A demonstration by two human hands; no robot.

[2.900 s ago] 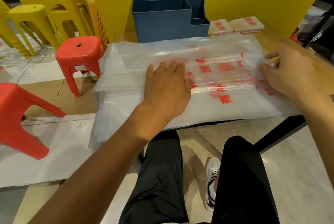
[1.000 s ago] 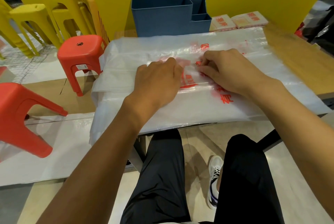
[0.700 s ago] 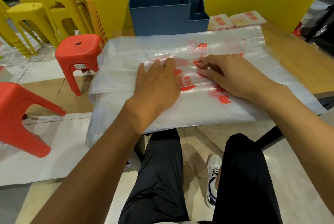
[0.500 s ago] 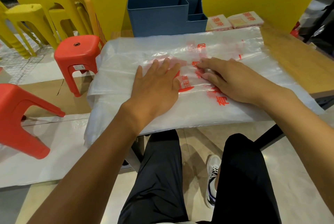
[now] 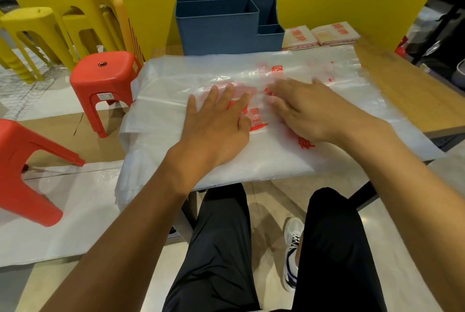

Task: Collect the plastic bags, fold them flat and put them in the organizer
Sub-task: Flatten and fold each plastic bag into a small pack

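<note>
Translucent plastic printed in red covers most of the tabletop [image 5: 407, 100]: the plastic bag [image 5: 176, 85] is spread flat across it, its left end spilling over the left edge and its near edge hanging past the near edge above the knees. Both hands are laid on the bag near its middle. The left hand [image 5: 216, 120] is pressed palm down with straight, slightly spread fingers. The right hand [image 5: 302, 108] is laid just beside it, fingers extended and close together, though their tips are blurred and it cannot be told whether a crease is being pinched. Nothing is gripped by either hand as far as can be seen.

The blue organizer [image 5: 226, 27] stands at the far edge of the tabletop, touching or just behind the bag's far edge, its compartments apparently empty. Two folded bags [image 5: 322, 35] lie to its right by the far right corner.

The step in hand is judged to be smoothing before a fold. Several risks can be foreseen. Trapped air could be left inside if the film is pressed unevenly, so that the fold would spring open. The slick film could be dragged by the overhanging left end, and the whole bag pulled toward the floor once the palms are lifted. A skewed crease could result if one hand is slid faster than the other.
</note>
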